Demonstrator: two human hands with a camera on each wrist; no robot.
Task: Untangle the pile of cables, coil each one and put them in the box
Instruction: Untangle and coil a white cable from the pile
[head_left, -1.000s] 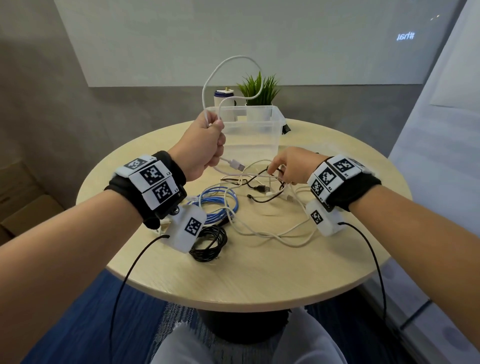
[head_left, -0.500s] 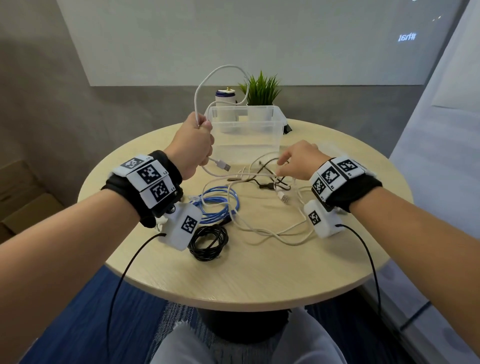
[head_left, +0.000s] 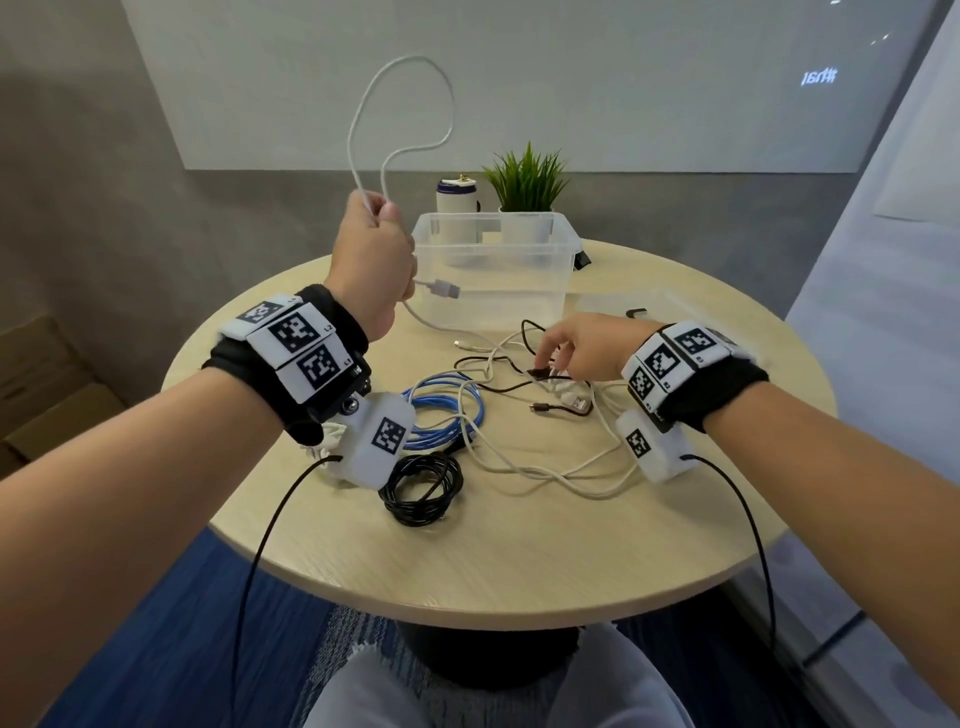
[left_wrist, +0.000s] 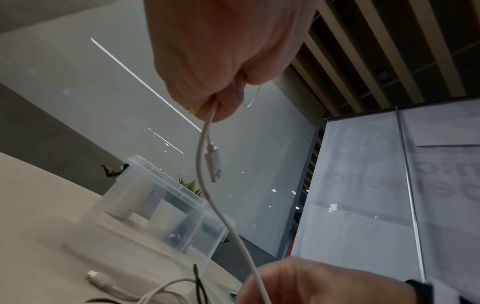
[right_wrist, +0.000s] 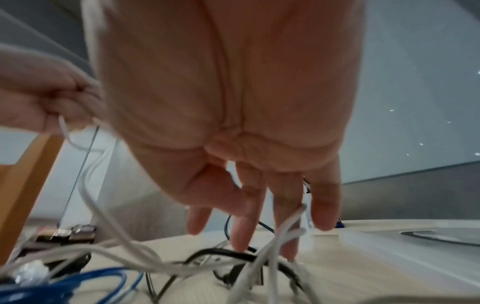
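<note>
the left hand (head_left: 376, 270) grips a part-coiled white cable (head_left: 400, 109) at 11 o'clock of the pile (head_left: 519, 405), the right hand (head_left: 587, 348) reaches in with fingers spread, and the box (head_left: 488, 275) at 12 o'clock appears empty.

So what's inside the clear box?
The box looks empty: no cables in it yet. A white can and a plant show behind it, their bases blurred through its walls.
</note>
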